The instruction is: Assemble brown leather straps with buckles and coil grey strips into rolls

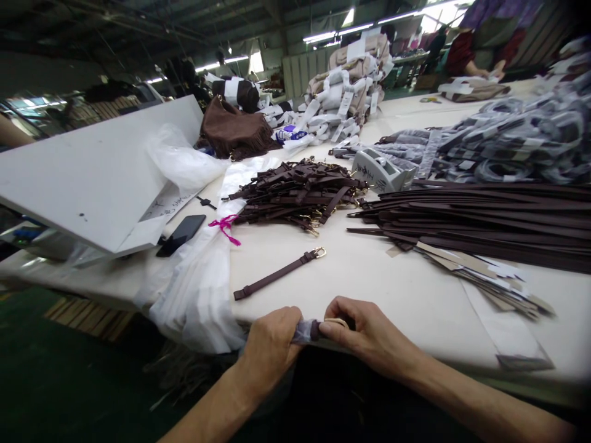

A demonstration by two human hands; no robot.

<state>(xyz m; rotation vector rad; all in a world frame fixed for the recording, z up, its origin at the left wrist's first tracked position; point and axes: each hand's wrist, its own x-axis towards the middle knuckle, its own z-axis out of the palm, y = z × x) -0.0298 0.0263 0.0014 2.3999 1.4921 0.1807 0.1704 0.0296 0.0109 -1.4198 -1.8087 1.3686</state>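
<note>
At the table's front edge, my left hand (272, 338) is closed around a dark brown leather strap (314, 330), partly covered in clear plastic film. The thumb and fingers of my right hand (367, 329) pinch the strap's other end, where a pale gold, curved piece, perhaps the buckle, shows; my fingers hide much of it. Just beyond lies a short brown buckle strap (277, 276) with a gold buckle, touched by neither hand. Farther back is a heap of short brown straps (300, 187) with gold hardware.
White plastic sleeves (198, 301) hang over the front edge at left, near a phone (182, 235) and a white board (92, 172). Long brown strips (484, 221), card strips (484, 280) and a tape dispenser (381, 171) lie right. A co-worker (489, 43) handles a bag behind.
</note>
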